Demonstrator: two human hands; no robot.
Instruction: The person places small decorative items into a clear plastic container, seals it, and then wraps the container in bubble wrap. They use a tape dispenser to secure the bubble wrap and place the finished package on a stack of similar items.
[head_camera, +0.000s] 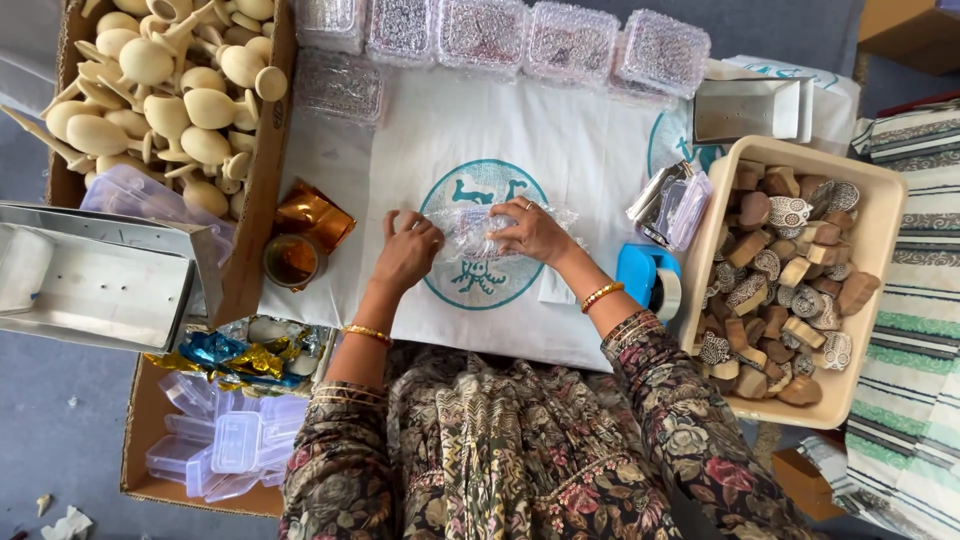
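Note:
Both my hands rest on a small bundle wrapped in clear bubble wrap (470, 232), which lies on a white cloth (570, 150) with a teal round emblem. My left hand (408, 250) presses the bundle's left end with curled fingers. My right hand (532, 230) grips its right end from above. What is inside the wrap cannot be made out.
Several wrapped packets (570, 40) line the cloth's far edge. A cardboard box of wooden spoons (180, 90) stands at the left, a beige tray of carved wooden blocks (790, 280) at the right, a blue tape dispenser (648, 278) beside it. Small clear plastic boxes (235, 440) sit near left.

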